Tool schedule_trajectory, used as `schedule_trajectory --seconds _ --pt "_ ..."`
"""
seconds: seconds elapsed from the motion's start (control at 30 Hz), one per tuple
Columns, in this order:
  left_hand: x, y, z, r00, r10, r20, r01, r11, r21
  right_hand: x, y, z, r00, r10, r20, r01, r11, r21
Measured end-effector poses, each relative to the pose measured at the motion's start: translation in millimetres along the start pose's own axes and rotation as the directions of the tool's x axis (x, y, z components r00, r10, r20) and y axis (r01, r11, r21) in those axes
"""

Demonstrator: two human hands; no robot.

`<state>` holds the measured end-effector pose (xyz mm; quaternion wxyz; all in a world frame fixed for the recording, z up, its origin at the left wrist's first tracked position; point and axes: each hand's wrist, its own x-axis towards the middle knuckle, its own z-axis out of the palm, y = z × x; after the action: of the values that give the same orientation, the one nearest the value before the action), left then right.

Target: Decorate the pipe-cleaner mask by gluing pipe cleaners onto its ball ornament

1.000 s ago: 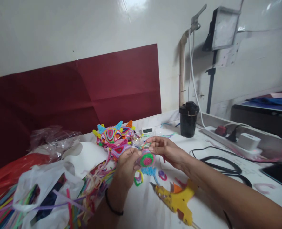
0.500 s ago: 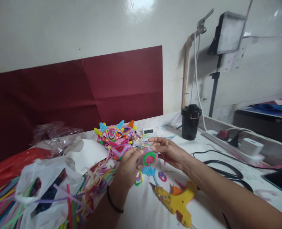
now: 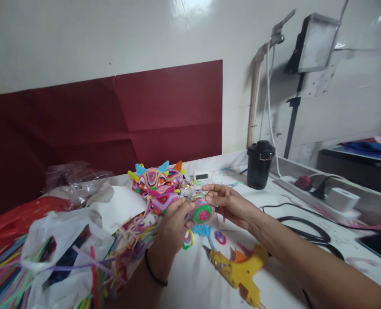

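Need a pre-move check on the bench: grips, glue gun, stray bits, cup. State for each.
1. Left hand gripping the disc: ok, thumb and fingers on its left edge.
2. Right hand pinching the disc: cannot tell; fingertips are at its upper right edge.
3. Glue gun apart from both hands: ok, lying on the table nearer the wearer than the disc.
4. Glue gun cool: cannot tell, nothing visible shows heat.
5. Area by the nozzle free of stray bits: not ok, a blue piece and a purple-pink loop lie near it.
6. Cup upright, lid on: ok.
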<state>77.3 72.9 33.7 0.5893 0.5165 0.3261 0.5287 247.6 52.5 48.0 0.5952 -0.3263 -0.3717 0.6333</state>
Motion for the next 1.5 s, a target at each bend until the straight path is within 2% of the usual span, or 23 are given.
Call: schedule_trajectory --seconds 0.17,0.33,0.67,0.83,1.0,1.5 --pt "-1.8 7.0 6.6 0.988 -0.118 0.098 0.125 0.99 -0.068 -1.1 -1.2 2.0 1.0 -0.009 -0.002 0.009 1.0 0.008" --pt "-2.8 11.6 11.9 0.985 -0.153 0.085 0.161 0.981 -0.107 -1.0 -1.2 3.2 1.0 -0.011 0.003 0.011 1.0 0.013" --pt "-0.2 6.1 6.9 0.985 -0.159 0.066 0.166 0.979 -0.117 2.8 1.5 1.5 1.0 -0.025 -0.005 0.025 1.0 0.012" --pt "1.3 2.3 2.8 0.985 -0.14 0.104 0.153 0.981 -0.123 4.7 3.3 3.0 0.999 -0.042 0.001 0.042 0.999 0.0" --pt "-0.1 4.2 3.7 0.983 -0.169 0.069 0.177 0.977 -0.123 4.5 4.6 2.7 0.999 -0.04 0.006 0.04 0.999 0.0" --pt "0.8 7.8 5.6 0.985 -0.15 0.085 0.161 0.978 -0.133 2.7 1.3 1.5 0.999 -0.026 0.036 0.025 1.0 0.012"
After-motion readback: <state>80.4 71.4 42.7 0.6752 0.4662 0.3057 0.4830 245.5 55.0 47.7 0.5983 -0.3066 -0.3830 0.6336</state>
